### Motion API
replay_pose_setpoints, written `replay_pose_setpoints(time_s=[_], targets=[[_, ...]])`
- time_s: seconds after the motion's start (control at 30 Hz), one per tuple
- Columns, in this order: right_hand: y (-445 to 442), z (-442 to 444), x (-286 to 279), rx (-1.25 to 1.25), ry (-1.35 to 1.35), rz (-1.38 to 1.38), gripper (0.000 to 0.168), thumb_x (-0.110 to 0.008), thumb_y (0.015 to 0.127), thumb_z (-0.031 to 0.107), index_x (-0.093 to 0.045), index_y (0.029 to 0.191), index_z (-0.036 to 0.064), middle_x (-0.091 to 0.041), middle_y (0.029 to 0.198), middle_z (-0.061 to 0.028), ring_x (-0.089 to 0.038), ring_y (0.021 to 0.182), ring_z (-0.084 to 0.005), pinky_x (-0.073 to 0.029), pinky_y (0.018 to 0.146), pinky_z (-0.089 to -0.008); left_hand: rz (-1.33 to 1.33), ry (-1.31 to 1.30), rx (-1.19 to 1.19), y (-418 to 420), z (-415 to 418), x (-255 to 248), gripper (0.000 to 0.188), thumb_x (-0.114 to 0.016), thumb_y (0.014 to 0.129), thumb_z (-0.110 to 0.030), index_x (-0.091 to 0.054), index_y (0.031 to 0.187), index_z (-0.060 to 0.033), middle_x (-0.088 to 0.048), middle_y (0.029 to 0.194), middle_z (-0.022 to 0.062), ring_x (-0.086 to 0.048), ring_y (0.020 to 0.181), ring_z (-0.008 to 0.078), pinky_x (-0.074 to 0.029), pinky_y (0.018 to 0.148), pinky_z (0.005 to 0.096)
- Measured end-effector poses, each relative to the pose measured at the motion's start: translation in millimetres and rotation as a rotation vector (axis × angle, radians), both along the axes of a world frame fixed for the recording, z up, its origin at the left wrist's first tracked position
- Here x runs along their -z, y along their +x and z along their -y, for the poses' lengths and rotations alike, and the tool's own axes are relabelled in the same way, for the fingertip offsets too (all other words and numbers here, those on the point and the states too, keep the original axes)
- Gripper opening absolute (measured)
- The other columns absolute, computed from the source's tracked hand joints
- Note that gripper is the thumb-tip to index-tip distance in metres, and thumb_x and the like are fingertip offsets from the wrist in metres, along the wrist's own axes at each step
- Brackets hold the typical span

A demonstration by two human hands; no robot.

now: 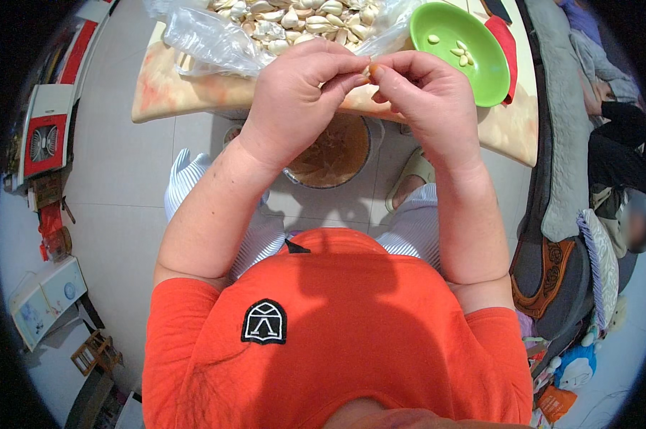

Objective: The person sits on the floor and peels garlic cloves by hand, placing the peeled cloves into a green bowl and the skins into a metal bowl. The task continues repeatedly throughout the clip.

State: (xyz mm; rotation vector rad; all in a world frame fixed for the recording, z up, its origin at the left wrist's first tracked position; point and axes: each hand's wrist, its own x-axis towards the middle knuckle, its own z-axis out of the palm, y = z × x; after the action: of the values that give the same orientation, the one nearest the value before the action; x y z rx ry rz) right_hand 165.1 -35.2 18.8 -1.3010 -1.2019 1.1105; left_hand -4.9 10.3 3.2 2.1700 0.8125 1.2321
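Observation:
Fingertips of my left hand [312, 91] and my right hand [425, 91] meet in front of the table edge. Pinched between them is a small pale garlic clove [366, 69], mostly hidden by the fingers. Beyond my left hand, a heap of unpeeled garlic cloves [317, 22] lies on a clear plastic bag [215, 43]. Just past my right hand stands a green plastic bowl [486, 80], with several peeled cloves [463, 56] inside it.
The marbled table [167, 88] has a curved front edge. Under it, a round basin [336, 155] holding papery skins sits on the tiled floor between my feet. A red cloth [508, 59] lies beside the bowl. To the right, a person [623, 128] is on a grey sofa [562, 134].

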Motion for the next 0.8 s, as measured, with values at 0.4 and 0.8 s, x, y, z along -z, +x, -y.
replay_pose_setpoints(time_s=[0.4,0.8], targets=[[-4,-2,5,0.08,0.051,0.068,0.015,-0.065,0.08,0.014,-0.065,0.085,-0.001,-0.062,0.07,0.0001,-0.054,0.063,-0.0041,-0.045,0.057,-0.0203,0.431,-0.912,0.2,3,5,2,0.021,-0.062,0.089,-0.013,-0.065,0.106,-0.0008,-0.067,0.097,0.0069,-0.064,0.087,0.0153,-0.051,0.079,0.0265],[1,-2,1,-0.022,-0.018,-0.129,0.018,-0.063,0.088,0.017,-0.064,0.09,0.0,-0.062,0.077,-0.0005,-0.055,0.066,-0.0042,-0.045,0.056,-0.0192,0.7,-1.15,0.298,-4,-4,4,0.025,-0.063,0.09,-0.017,-0.065,0.111,-0.0049,-0.066,0.094,0.0016,-0.061,0.081,0.0096,-0.05,0.076,0.0228]])
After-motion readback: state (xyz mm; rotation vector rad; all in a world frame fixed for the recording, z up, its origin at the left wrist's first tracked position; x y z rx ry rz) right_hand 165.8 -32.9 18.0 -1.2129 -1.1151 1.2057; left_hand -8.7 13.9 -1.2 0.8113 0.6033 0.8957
